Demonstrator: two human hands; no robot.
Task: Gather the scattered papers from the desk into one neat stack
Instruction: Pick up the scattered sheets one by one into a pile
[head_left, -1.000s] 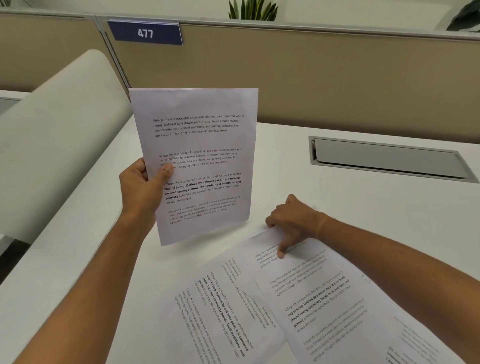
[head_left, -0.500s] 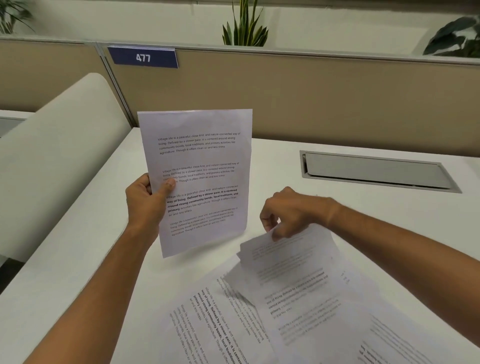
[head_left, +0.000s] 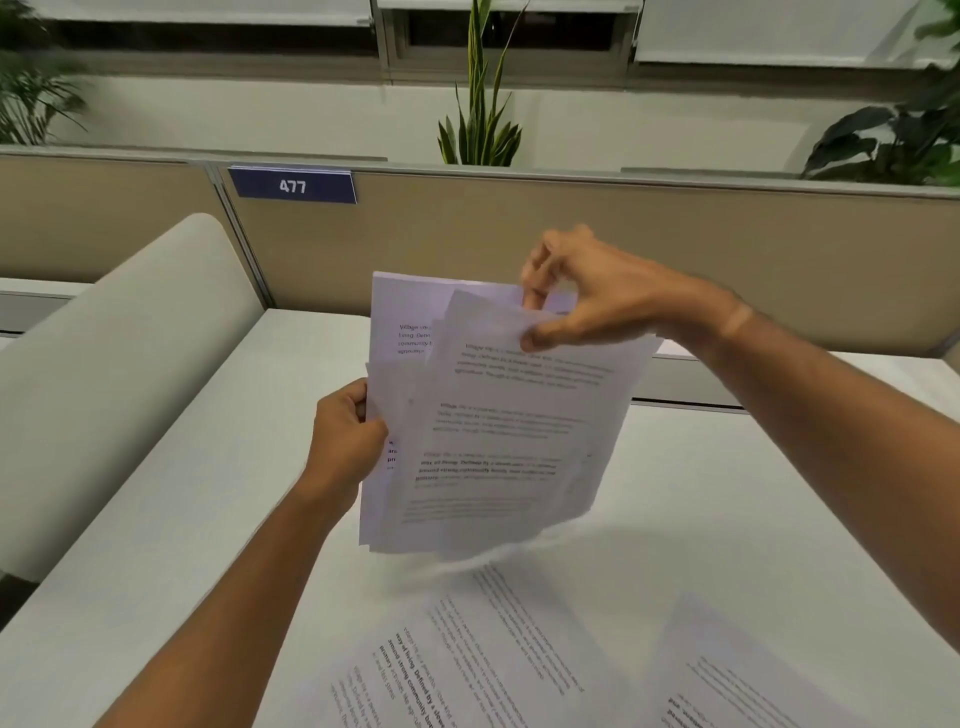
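I hold a loose bunch of printed white sheets (head_left: 493, 431) upright above the white desk (head_left: 727, 499). My left hand (head_left: 345, 436) grips the bunch at its left edge. My right hand (head_left: 587, 291) pinches the top edge of the front sheet, which sits askew over the ones behind it. The sheets are not aligned. Two more printed sheets lie flat on the desk near me: one at the bottom centre (head_left: 467, 660) and one at the bottom right (head_left: 737, 675).
A beige partition (head_left: 571, 244) with a blue "477" sign (head_left: 292, 186) closes the desk's far side. A grey curved divider (head_left: 114, 364) borders the left. A metal cable flap (head_left: 680, 384) is set in the desk behind the held sheets. Plants stand beyond the partition.
My right hand lifted a sheet off the desk and brought it up against the sheet in my left hand. The view tilted upward.
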